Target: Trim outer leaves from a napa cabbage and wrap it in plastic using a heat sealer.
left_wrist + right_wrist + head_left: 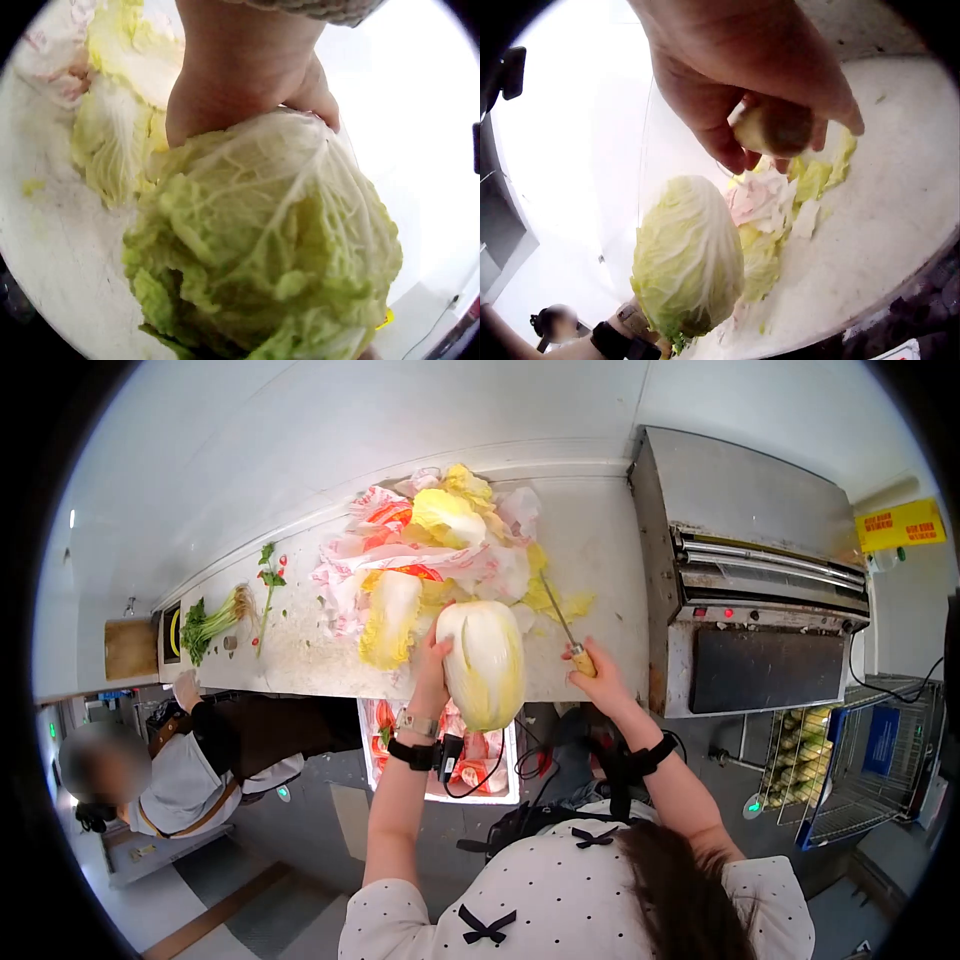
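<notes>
A napa cabbage is held up over the counter's front edge by my left hand, whose fingers grip its left side. In the left wrist view the leafy end of the cabbage fills the middle, with the left hand at its far end. My right hand holds a knife by its wooden handle, the thin blade pointing up and left. The right wrist view has the right hand curled round the handle, apart from the cabbage.
Loose cabbage leaves and printed wrappers cover the counter's middle. Green stalks lie at left. A metal machine stands at right. Below the counter is a white crate; another person stands at left.
</notes>
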`<state>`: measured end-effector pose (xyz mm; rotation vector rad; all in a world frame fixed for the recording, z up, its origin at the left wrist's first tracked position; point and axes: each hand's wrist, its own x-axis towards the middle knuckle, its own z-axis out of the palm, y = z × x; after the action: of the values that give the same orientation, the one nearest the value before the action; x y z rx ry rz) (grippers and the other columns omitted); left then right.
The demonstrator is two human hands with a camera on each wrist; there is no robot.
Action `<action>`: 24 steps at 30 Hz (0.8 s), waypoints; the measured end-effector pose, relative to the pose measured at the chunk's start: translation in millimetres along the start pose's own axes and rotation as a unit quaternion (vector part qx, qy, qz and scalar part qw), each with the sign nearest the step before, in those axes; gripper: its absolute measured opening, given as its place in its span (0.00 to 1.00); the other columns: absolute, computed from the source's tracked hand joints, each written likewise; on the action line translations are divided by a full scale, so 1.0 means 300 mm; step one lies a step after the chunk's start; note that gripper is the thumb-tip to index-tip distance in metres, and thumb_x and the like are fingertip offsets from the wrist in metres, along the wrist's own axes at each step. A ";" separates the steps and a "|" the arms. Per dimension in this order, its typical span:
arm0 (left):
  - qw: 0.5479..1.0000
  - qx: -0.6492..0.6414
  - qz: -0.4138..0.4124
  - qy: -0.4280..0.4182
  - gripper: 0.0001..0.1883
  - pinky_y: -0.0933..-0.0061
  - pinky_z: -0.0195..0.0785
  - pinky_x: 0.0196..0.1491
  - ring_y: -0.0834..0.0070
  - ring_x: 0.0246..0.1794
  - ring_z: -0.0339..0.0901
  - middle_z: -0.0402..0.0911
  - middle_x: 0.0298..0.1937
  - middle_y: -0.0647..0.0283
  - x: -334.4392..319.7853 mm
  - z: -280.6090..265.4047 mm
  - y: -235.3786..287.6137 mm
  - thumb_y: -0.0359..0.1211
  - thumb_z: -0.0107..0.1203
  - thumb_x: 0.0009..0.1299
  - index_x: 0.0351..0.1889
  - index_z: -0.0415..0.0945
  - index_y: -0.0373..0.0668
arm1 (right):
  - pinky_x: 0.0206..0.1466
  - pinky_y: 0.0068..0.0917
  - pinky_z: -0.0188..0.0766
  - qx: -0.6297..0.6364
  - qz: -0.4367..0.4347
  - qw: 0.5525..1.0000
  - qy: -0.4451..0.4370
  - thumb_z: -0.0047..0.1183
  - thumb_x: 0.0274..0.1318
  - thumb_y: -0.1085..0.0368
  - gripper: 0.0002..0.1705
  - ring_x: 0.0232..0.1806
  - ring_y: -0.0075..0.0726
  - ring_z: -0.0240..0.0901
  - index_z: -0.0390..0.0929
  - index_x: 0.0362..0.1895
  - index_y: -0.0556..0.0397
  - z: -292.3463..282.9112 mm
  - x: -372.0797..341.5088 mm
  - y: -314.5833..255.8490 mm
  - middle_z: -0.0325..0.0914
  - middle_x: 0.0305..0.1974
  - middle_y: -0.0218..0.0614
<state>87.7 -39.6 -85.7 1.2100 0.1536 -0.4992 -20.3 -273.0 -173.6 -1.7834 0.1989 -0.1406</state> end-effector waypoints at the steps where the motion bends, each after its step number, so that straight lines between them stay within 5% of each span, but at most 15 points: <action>1: 0.999 -0.042 -0.004 -0.001 0.29 0.66 0.67 0.53 0.66 0.53 0.70 0.68 0.56 0.55 0.027 -0.014 -0.039 0.38 0.44 0.63 0.63 0.55 0.40 | 0.33 0.31 0.71 -0.056 -0.025 0.998 0.022 0.52 0.46 0.70 0.11 0.29 0.39 0.74 0.69 0.37 0.56 -0.007 0.002 0.016 0.74 0.29 0.38; 3: 0.993 -0.111 -0.049 0.012 0.28 0.64 0.68 0.53 0.65 0.53 0.70 0.68 0.56 0.55 0.028 0.002 -0.055 0.43 0.41 0.65 0.62 0.57 0.40 | 0.37 0.36 0.70 -0.104 0.076 0.990 0.055 0.52 0.45 0.69 0.12 0.31 0.49 0.74 0.69 0.37 0.56 -0.064 0.018 -0.082 0.75 0.30 0.42; 6: 0.981 -0.185 -0.052 0.005 0.30 0.62 0.68 0.52 0.63 0.53 0.70 0.69 0.56 0.54 0.015 0.062 -0.045 0.50 0.35 0.67 0.61 0.58 0.41 | 0.43 0.38 0.69 0.154 0.339 0.928 0.022 0.52 0.45 0.69 0.12 0.38 0.58 0.71 0.70 0.37 0.57 -0.114 0.060 -0.154 0.75 0.33 0.45; 9: 0.976 -0.217 -0.026 -0.008 0.32 0.60 0.68 0.52 0.62 0.52 0.71 0.70 0.54 0.54 0.005 0.093 -0.014 0.54 0.31 0.67 0.60 0.59 0.41 | 0.43 0.37 0.69 -0.105 0.154 0.982 0.041 0.49 0.46 0.71 0.12 0.38 0.56 0.72 0.68 0.38 0.60 -0.131 0.061 -0.076 0.76 0.35 0.46; 12: 0.958 -0.281 -0.026 -0.056 0.32 0.58 0.64 0.55 0.60 0.56 0.67 0.67 0.57 0.54 -0.009 0.075 -0.019 0.55 0.32 0.67 0.61 0.57 0.43 | 0.42 0.38 0.70 -0.409 -0.102 0.898 0.125 0.48 0.45 0.72 0.14 0.41 0.52 0.72 0.67 0.41 0.60 -0.139 0.093 -0.048 0.75 0.37 0.44; 15: 0.925 -0.358 -0.048 -0.115 0.32 0.57 0.61 0.57 0.59 0.58 0.64 0.65 0.58 0.54 -0.051 0.060 -0.028 0.54 0.35 0.67 0.62 0.56 0.44 | 0.40 0.41 0.70 -0.370 0.051 0.923 0.093 0.48 0.44 0.73 0.17 0.43 0.52 0.71 0.66 0.43 0.58 -0.114 0.117 -0.092 0.73 0.39 0.44; 18: 0.890 -0.429 -0.073 -0.140 0.32 0.56 0.60 0.58 0.59 0.59 0.62 0.64 0.59 0.54 -0.118 0.082 -0.018 0.54 0.36 0.67 0.63 0.56 0.44 | 0.39 0.42 0.70 -0.409 0.183 0.894 -0.002 0.48 0.44 0.73 0.18 0.42 0.53 0.70 0.66 0.44 0.58 -0.122 0.184 -0.163 0.69 0.43 0.47; 24: 0.784 -0.593 -0.091 -0.157 0.33 0.56 0.57 0.60 0.59 0.62 0.59 0.62 0.61 0.55 -0.183 0.157 0.065 0.54 0.38 0.66 0.64 0.54 0.45 | 0.47 0.40 0.67 -0.434 0.037 0.895 0.092 0.48 0.47 0.69 0.18 0.45 0.49 0.68 0.68 0.46 0.54 -0.091 0.218 -0.064 0.70 0.40 0.45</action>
<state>41.1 -62.2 -31.7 -0.1452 0.2449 -0.6109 39.2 -308.7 -149.6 -2.6522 0.5265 -0.1819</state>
